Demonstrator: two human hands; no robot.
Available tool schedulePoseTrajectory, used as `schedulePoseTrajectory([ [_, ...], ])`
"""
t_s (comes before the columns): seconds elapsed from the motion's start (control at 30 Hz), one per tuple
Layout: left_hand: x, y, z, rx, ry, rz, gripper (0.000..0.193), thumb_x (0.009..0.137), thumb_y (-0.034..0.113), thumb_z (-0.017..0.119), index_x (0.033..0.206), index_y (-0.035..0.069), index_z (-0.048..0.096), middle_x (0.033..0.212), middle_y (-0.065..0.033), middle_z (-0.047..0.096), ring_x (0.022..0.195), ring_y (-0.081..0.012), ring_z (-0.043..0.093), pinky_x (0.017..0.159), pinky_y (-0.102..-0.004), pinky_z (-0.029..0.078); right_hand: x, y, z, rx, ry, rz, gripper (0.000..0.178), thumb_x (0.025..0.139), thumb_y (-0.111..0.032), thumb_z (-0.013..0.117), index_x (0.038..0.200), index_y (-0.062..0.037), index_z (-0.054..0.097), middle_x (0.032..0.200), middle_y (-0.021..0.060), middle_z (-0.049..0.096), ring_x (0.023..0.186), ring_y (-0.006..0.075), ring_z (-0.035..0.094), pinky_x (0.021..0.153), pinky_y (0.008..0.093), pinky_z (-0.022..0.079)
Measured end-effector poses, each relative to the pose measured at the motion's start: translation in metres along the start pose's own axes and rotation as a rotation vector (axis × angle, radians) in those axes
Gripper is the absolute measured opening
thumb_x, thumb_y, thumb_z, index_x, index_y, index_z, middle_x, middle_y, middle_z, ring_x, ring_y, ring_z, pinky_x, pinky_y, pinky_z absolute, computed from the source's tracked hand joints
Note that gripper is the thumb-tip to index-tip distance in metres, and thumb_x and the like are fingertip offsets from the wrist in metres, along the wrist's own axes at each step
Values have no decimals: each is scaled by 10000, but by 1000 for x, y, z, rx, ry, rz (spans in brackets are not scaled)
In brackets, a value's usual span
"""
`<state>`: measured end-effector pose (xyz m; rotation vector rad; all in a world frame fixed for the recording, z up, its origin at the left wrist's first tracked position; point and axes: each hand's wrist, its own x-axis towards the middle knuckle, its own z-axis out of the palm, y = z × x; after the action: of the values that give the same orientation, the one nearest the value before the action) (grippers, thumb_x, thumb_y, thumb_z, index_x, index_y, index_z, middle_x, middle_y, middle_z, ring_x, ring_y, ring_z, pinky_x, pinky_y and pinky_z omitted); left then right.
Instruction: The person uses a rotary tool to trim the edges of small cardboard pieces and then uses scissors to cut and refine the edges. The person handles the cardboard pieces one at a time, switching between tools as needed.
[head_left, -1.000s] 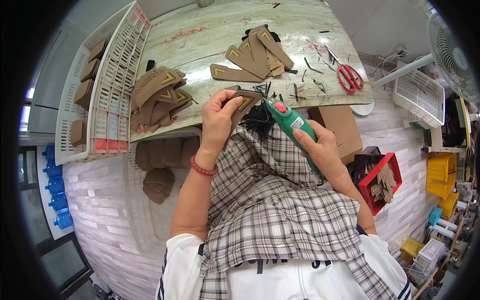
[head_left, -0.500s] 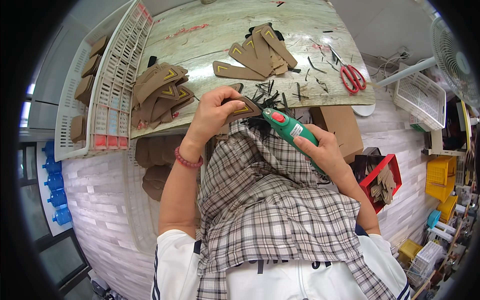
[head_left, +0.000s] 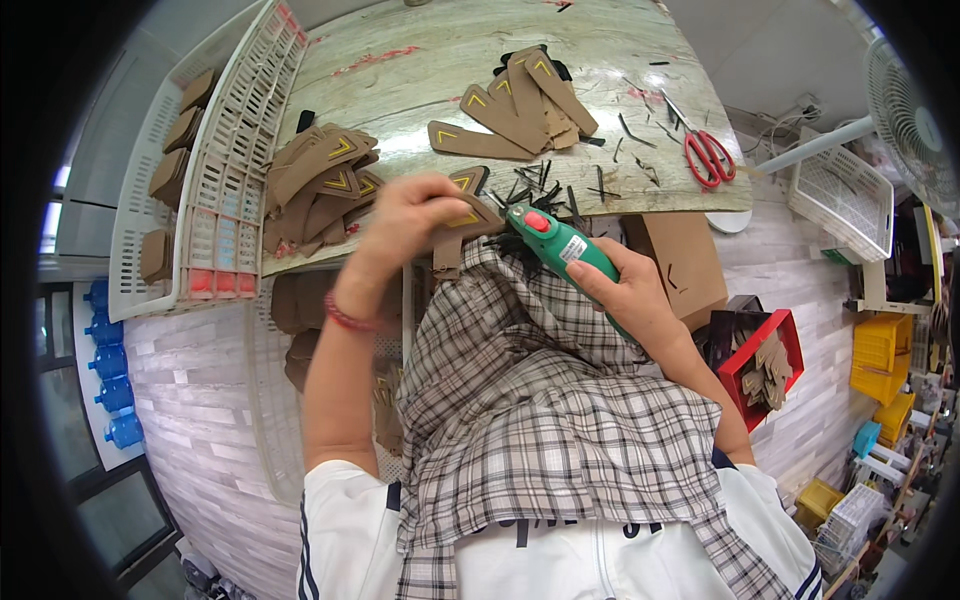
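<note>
Between the fingers of my left hand [head_left: 408, 222], blurred by motion, is a brown curved fabric piece [head_left: 484, 217] with a yellow angle mark. My right hand [head_left: 632, 292] grips green electric scissors [head_left: 558, 248] with a red switch, their tip close to the piece's right end; whether the two touch I cannot tell. Black trimmed strips [head_left: 530, 188] lie scattered on the table just beyond the tip. Another marked piece [head_left: 469, 180] shows behind my left hand. More brown pieces are fanned out [head_left: 515, 110] farther back, and a heap of them [head_left: 322, 180] lies to the left.
Red-handled scissors [head_left: 709, 158] lie at the right of the table [head_left: 440, 60]. A white slatted basket [head_left: 235, 160] stands at the left edge. Below on the right are a cardboard box [head_left: 690, 265] and a red box [head_left: 792, 350] of brown pieces. A plaid apron [head_left: 540, 430] covers my lap.
My left hand has shifted left with the brown piece. The electric scissors in my right hand have moved slightly left and up.
</note>
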<state>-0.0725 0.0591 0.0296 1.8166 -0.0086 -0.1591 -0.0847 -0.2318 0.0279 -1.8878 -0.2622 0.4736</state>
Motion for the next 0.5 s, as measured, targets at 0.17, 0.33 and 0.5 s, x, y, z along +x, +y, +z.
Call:
schedulePoseTrajectory([
  [0.17,6,23,-104,143,403,35,136,844,86,636,955,11,653,881,-37,661,768,-128,605,720,-256,492,-5,3,-5,27,45,48,353,850,-313,683,1019,-6,643,678,17,582,594,73,512,537,246,419],
  [0.33,15,13,-47,1044,696,466,240,777,165,693,974,33,657,934,-122,627,904,-292,571,803,-406,452,-11,2,-5,53,101,81,325,859,-283,666,1000,8,642,618,1,523,533,59,469,487,243,378],
  [0.5,32,-74,40,866,677,86,350,690,202,766,951,49,591,920,-114,568,962,-315,515,853,-420,417,-12,7,-3,67,99,61,330,866,-291,661,1003,8,641,618,-1,520,533,58,467,485,244,376],
])
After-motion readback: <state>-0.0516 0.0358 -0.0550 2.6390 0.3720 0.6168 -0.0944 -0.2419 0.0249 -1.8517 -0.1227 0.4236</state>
